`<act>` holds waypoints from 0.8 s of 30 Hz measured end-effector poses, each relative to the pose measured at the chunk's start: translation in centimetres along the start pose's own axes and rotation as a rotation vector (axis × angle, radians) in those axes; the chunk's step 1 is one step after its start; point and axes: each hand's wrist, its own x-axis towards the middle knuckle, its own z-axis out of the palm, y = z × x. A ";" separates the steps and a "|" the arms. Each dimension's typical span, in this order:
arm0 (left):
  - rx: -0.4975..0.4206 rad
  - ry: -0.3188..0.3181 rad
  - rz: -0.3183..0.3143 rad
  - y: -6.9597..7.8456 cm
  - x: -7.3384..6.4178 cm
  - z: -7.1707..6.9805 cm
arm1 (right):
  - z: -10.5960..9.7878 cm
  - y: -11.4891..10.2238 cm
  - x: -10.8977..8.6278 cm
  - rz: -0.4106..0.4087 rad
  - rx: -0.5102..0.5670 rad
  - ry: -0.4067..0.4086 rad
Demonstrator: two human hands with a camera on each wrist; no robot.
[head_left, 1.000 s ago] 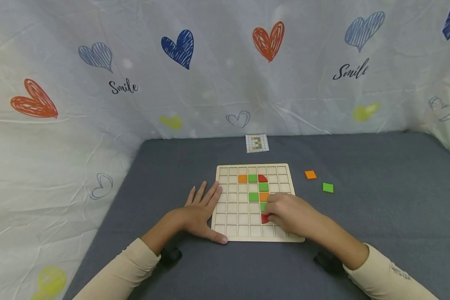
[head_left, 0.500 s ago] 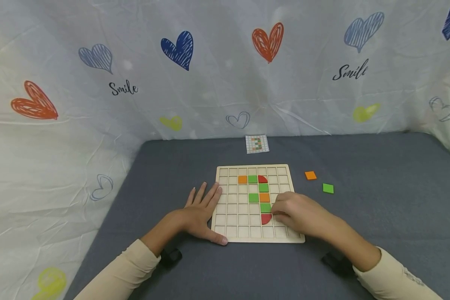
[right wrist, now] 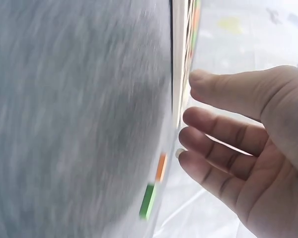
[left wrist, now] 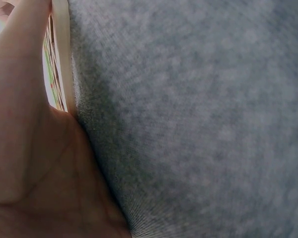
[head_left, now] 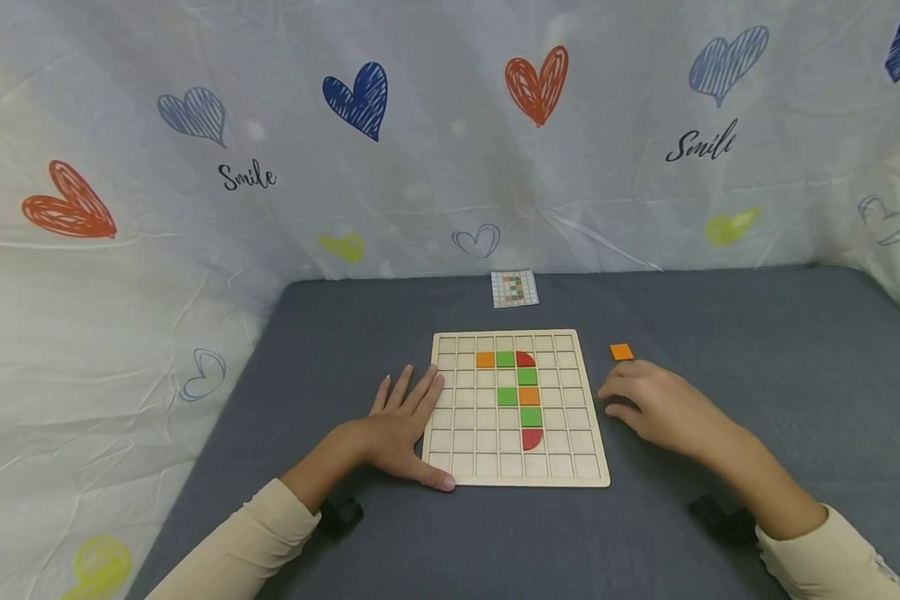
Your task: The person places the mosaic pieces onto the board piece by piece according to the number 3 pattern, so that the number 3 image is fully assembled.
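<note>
A light wooden grid board [head_left: 487,442] lies in front of me in the head view. My left hand [head_left: 401,433] rests along its left edge, fingers spread and straight, thumb at the near corner. Set in the cells are orange squares [head_left: 528,396], several green squares [head_left: 530,417] and two red quarter-circle pieces [head_left: 532,438]. Just right of the board hovers my right hand [head_left: 656,408], fingers loosely bent with nothing between them. An orange tile [head_left: 621,352] lies just beyond its knuckles. The loose green tile [right wrist: 147,201] shows in the right wrist view; the hand hides it from the head camera.
Behind the board a small printed card [head_left: 515,288] with a coloured grid pattern lies on the dark grey tablecloth [head_left: 375,333]. A pale curtain [head_left: 435,167] printed with hearts and lettering hangs at the back and left.
My right hand has moved right, off the board, leaving the lower red quarter-circle in its cell, and now covers the loose green tile. My left hand has stayed put.
</note>
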 end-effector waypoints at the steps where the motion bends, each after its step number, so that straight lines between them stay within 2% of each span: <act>1: 0.000 0.000 0.000 0.0 0.0 0.0 | -0.2 0.3 -0.2 0.006 -0.002 0.010; 6: 0.002 -0.001 -0.003 0.0 0.0 0.0 | -1.0 1.8 -0.8 0.042 -0.022 0.021; 14: 0.009 -0.003 -0.005 0.1 0.0 -0.1 | -1.2 3.8 -1.4 0.102 -0.054 -0.013; 24: 0.004 -0.004 -0.009 0.2 0.0 -0.1 | -1.1 4.6 -1.5 0.146 -0.061 -0.053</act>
